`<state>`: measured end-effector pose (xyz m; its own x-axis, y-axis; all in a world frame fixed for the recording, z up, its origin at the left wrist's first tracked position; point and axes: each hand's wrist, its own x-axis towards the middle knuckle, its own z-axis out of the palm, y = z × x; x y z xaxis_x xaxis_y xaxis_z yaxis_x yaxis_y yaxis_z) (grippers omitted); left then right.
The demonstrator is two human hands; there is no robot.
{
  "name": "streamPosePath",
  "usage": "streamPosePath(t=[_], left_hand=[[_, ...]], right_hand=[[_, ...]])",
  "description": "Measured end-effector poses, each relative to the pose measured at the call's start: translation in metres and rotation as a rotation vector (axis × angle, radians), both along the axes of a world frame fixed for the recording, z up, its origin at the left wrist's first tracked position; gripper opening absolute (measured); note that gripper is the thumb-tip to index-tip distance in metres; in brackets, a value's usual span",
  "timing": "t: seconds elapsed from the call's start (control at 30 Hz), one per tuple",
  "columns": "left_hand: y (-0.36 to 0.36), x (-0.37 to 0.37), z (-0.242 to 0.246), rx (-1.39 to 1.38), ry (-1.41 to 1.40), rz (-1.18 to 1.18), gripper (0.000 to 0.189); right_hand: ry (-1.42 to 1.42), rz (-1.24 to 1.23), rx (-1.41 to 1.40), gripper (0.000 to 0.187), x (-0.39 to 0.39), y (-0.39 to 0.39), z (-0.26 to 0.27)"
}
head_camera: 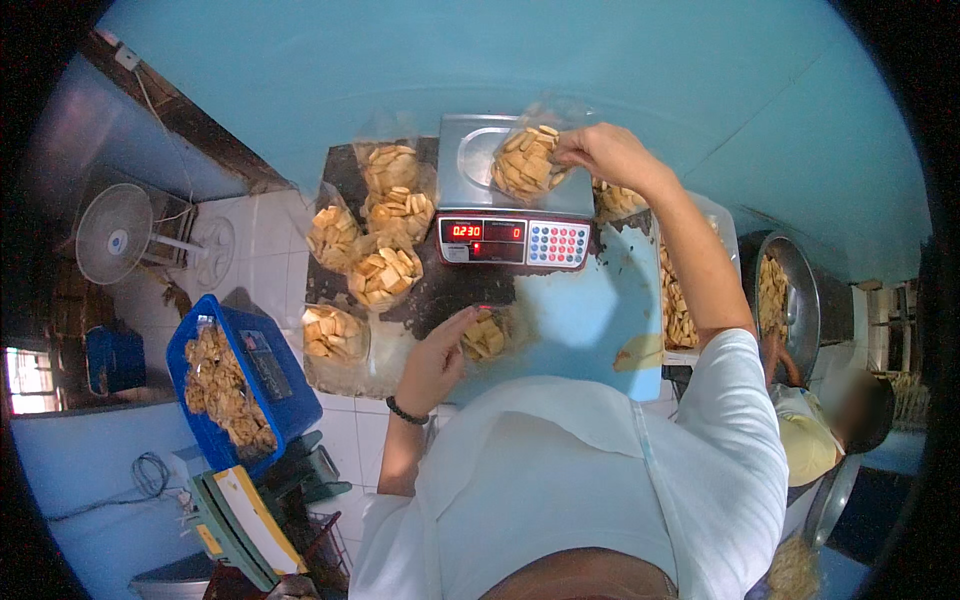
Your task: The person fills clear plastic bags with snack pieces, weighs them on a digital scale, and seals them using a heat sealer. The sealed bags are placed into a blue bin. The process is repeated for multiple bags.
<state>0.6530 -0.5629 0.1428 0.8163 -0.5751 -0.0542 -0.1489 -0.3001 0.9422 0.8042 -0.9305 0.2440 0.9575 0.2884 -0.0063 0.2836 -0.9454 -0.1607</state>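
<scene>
A clear plastic bag of pale cut chips [527, 161] rests on the steel pan of a digital scale [480, 187], whose red display is lit. My right hand [600, 154] grips the side of that bag with its fingertips. Nearer to me, my left hand [442, 360] is beside a smaller-looking bag of chips [486, 337] on the table; whether its fingers hold the plastic cannot be told. Several filled bags [386, 276] stand left of the scale, one of them [334, 334] at the table's left edge. Another bag [616, 199] sits partly hidden behind my right arm.
A tray of loose chips [675, 300] borders the table's right side, with a large metal basin [806, 300] beyond it. A person in yellow [810, 442] reaches into the basin. On the left are a blue tub of bagged food [289, 390], a sealing machine [240, 525] and a fan [112, 234].
</scene>
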Motion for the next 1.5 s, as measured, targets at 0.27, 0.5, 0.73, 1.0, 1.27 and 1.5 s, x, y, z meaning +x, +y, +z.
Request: streamPosePath(t=[0.27,0.5,0.73,1.0,1.27,1.5], left_hand=[[-0.001,0.001,-0.010,0.004,-0.087,-0.051,0.067],[0.000,-0.004,-0.001,0.062,0.026,-0.042,0.063],[-0.003,-0.002,-0.006,0.040,0.090,-0.040,0.060],[-0.001,0.000,-0.012,0.014,-0.129,-0.083,0.062],[-0.001,0.000,-0.015,-0.046,-0.069,-0.059,0.066],[-0.002,0.009,-0.012,-0.113,0.042,-0.058,0.076]], right_hand=[[-0.741,0.003,0.164,0.013,0.010,-0.006,0.027],[-0.684,0.077,0.027,0.014,0.034,0.012,0.033],[-0.037,-0.083,0.600,0.031,0.050,0.019,0.013],[0.041,-0.043,-0.208,0.035,0.068,0.017,-0.007],[0.240,0.015,-0.206,0.054,0.073,0.028,-0.005],[-0.171,-0.023,0.067,0.041,0.052,0.018,0.017]])
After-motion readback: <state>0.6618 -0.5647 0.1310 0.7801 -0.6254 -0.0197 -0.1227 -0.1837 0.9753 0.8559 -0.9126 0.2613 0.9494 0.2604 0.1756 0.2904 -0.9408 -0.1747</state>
